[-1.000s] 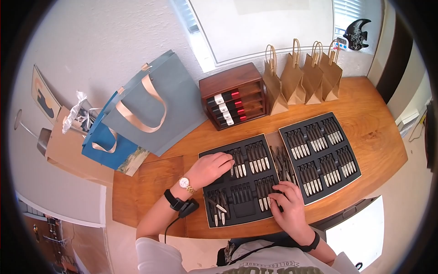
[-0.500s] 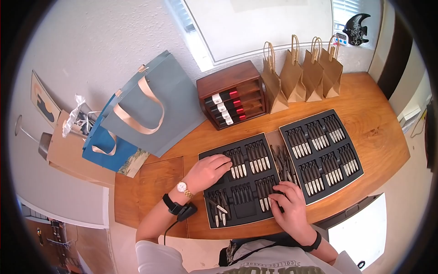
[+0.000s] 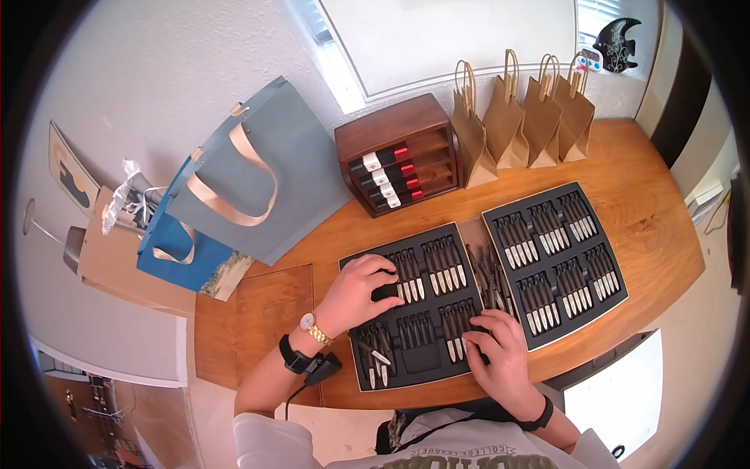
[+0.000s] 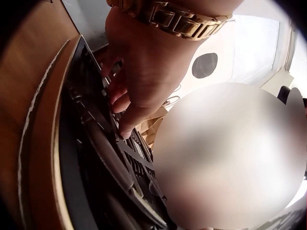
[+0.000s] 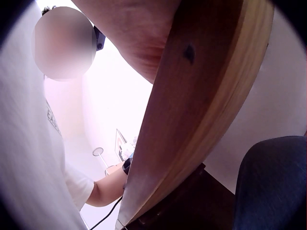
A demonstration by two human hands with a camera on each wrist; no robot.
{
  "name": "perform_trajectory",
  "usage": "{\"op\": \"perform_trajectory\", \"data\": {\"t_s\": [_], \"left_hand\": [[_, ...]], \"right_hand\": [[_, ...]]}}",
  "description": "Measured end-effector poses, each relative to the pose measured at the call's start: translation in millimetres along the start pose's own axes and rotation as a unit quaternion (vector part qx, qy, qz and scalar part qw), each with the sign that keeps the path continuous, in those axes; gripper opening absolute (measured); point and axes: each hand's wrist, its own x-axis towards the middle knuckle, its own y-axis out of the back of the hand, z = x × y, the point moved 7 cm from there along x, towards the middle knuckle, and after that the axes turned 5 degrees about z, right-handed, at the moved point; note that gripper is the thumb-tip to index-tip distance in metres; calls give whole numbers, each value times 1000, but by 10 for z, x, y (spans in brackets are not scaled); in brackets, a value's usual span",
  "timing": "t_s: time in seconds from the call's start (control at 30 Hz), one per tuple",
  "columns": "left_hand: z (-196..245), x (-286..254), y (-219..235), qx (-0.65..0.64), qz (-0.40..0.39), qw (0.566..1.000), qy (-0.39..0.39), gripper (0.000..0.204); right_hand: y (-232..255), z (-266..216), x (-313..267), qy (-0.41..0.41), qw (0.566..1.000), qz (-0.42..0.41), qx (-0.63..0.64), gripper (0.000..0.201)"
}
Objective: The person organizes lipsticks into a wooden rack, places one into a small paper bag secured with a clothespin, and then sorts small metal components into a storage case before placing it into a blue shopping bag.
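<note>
My left hand (image 3: 361,291) lies over the upper left part of the left black tray (image 3: 418,377), thumb and fingertips spread apart beside a row of slim dark pieces (image 3: 406,277) with silver ends. In the left wrist view, the fingertips reach down at the pieces in the tray. My right hand (image 3: 501,356) rests at the tray's lower right corner, its fingers loosely bent next to another silver-ended row (image 3: 453,332). Several pieces (image 3: 376,356) lie crossed in the lower left compartment. The right wrist view shows mostly the table edge.
A second black tray (image 3: 558,338) holds several filled rows. Loose dark pieces (image 3: 492,277) are heaped between the trays. Behind stand a wooden rack (image 3: 394,121), brown paper bags (image 3: 506,129), a large grey-blue bag (image 3: 301,172) and a blue bag (image 3: 168,270).
My left hand has shifted slightly down, and its thumb has parted from the fingers, which were close together at the row's left end. My right hand has stayed nearly still.
</note>
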Motion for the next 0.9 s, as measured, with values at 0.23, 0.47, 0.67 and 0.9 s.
{"op": "perform_trajectory", "data": {"t_s": [0.23, 0.47, 0.67, 0.9], "left_hand": [[15, 64, -10, 5, -23, 998, 64, 38], [41, 63, -52, 40, -32, 997, 63, 41], [-11, 2, 25, 2, 1, 999, 33, 33], [-283, -226, 476, -24, 101, 984, 146, 19]], "right_hand": [[-26, -7, 18, 4, 1000, -17, -3, 21], [-34, -14, 22, 2, 1000, -18, 8, 21], [-3, -13, 8, 11, 1000, -7, 0, 21], [31, -7, -13, 12, 1000, 12, 5, 19]]}}
